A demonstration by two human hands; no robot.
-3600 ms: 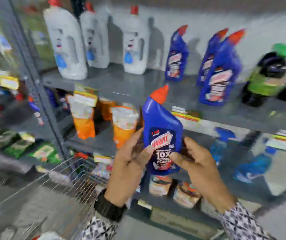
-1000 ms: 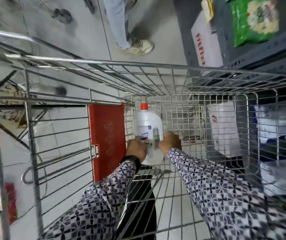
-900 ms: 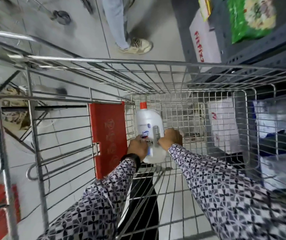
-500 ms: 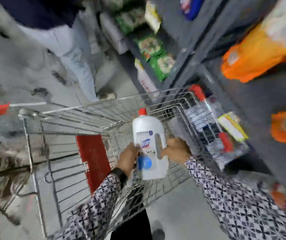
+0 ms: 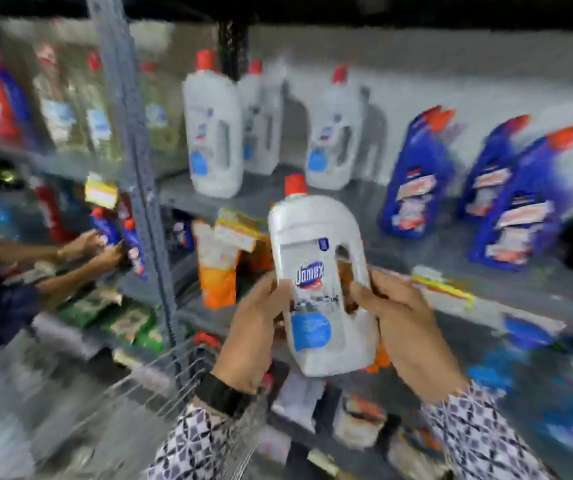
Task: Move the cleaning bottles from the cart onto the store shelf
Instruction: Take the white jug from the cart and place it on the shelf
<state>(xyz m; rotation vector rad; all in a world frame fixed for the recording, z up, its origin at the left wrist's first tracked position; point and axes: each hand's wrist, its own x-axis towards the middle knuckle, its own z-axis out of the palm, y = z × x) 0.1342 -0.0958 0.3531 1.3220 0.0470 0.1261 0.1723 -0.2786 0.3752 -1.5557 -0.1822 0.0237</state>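
Observation:
I hold a white Domex bottle (image 5: pixel 316 282) with a red cap upright in front of the grey store shelf (image 5: pixel 375 206). My left hand (image 5: pixel 254 330) grips its left side and my right hand (image 5: pixel 406 327) grips its right side by the handle. Three white bottles (image 5: pixel 214 133) of the same kind stand on the shelf's left part. To their right stand three blue bottles (image 5: pixel 416 178) with orange caps. The wire cart (image 5: pixel 160 382) shows only its top rim at the lower left.
Another person's arms (image 5: pixel 80 251) reach into the neighbouring shelf bay at the left, past a grey upright post (image 5: pixel 139 174). Orange pouches (image 5: pixel 217 268) and yellow price tags sit on the shelf below. The view is blurred by motion.
Both hands have lifted the white bottle out of the cart and up in front of the shelf. My view has swung from the cart to the shelves.

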